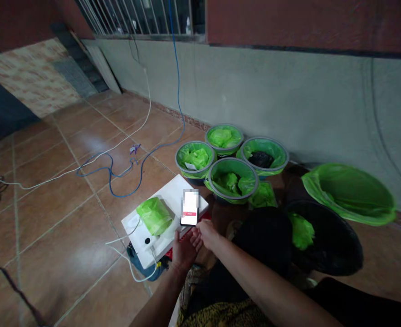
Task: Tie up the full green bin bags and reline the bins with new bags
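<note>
A phone (190, 214) with a lit white screen and a red bar appears over the right part of a white board (177, 185). My right hand (207, 231) is closed, its fingertips at the phone's lower right corner. My left hand (185, 250) lies just below, palm up with thumb and fingers apart, empty, its fingertips close to my right hand. A folded green plastic bag (154, 215) rests on the board's left part. Near the board's front edge are a round black spot (147, 240) and a white cable (129, 263).
Several grey-rimmed buckets (232, 180) lined with green bags stand by the wall. On the right are a large green-lined tub (350, 193) and a black container (336, 240). A blue hose or cable (141, 175) and a white cable (119, 144) cross the tiled floor.
</note>
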A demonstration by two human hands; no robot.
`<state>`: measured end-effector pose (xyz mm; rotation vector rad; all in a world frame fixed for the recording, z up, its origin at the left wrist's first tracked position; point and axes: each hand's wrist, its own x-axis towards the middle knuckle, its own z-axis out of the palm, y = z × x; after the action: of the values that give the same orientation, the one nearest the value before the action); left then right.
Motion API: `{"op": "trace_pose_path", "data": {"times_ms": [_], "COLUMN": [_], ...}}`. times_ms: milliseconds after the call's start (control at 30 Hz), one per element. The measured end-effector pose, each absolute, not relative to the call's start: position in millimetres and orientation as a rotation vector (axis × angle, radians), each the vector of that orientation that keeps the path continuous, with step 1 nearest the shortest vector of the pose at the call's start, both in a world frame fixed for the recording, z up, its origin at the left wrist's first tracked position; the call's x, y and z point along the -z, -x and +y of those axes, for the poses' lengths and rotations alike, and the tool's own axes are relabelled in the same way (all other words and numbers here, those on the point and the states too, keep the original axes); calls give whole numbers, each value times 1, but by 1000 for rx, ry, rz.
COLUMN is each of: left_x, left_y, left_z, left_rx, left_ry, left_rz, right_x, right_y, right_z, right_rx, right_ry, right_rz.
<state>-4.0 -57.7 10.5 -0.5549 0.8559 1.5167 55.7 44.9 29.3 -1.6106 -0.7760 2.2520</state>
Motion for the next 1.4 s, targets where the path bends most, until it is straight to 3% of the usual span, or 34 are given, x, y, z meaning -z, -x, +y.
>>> {"op": "trace_pose_path", "data": {"times_ms": [300,533,700,833,1000,1133,1233,1400], "left_x": [-32,-70,-121,-136,-97,-50,-15,29], "left_y": [-20,-50,-96,-153,-223,-254,-262,-263], "left_z": [-63,-41,7,49,105,136,141,140], "left_rx": [-1353,-1289,-1320,-870,-98,401,541,485], "left_ry": [556,223,-453,-992,-1949,-2395,-2475,-2532], "left_rz": [932,1075,1076,930,1068,984,964,1011], "right_x": [-60,-122,-80,-44,-41,-26,-1,35], "right_y": [-75,-218,-366,-436,-442,-424,-415,-420], "right_z": [57,69,73,68,87,106,106,101], "right_rx": [-2253,-2169,-1542,-1279,-959,-865,-906,-882], "right_ry": [1673,1233,1711,2015,2127,2202,2140,2082], "right_rz": [-474,-789,-891,-1438,-2224,-2477,-2593,-2681]}}
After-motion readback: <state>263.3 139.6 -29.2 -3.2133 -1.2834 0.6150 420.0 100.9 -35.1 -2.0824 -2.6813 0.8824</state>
